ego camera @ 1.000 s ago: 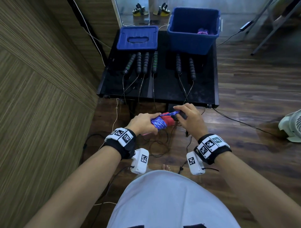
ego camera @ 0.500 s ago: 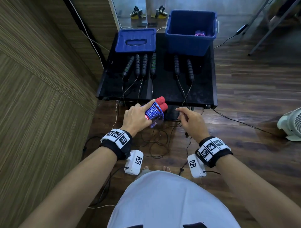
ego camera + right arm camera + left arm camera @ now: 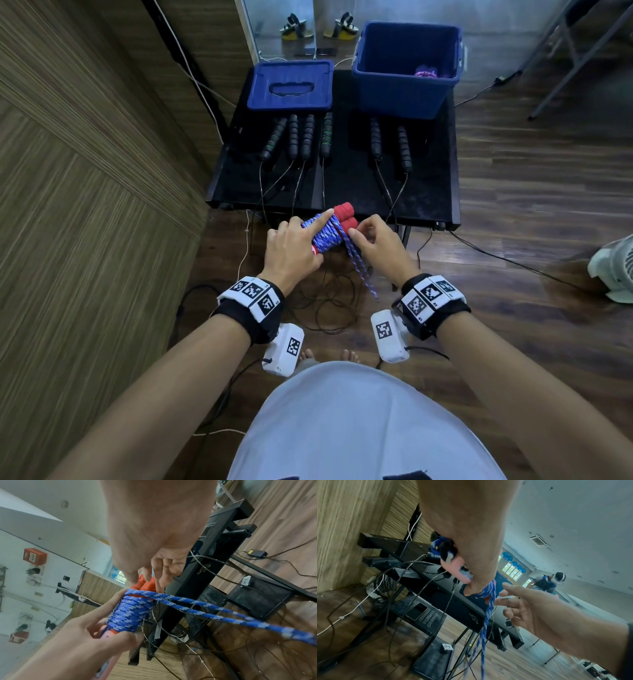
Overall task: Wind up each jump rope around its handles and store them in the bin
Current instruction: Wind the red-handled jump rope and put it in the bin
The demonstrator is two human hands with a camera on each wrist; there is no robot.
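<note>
1. 2 red foam handles lie side by side, bound by tight turns of blue-and-white braided jump rope; a doubled loose length of the same rope hangs from the bundle toward the wooden floor.
2. The bundle sits in the air just in front of the near edge of the low black table, between both hands.
3. The left hand grips the wound bundle, its thumb under it and its index finger laid straight along the top of the coils.
4. The right hand is at the red handle ends with fingers loosely bent; the right wrist view shows its fingertips at the red foam, but whether they pinch anything I cannot tell.
5. Both wrists carry black bands with printed square markers and small white camera boxes.
6. On the table, 6 black ribbed handles lie in a row, some with green rings, and their thin dark cords trail over the near edge to a tangle on the floor.
7. Behind them stand a deep blue plastic bin, with a purple wound rope inside, and a flat blue lid to its left.
8. A ribbed, wood-grain wall panel runs along the left.
</note>
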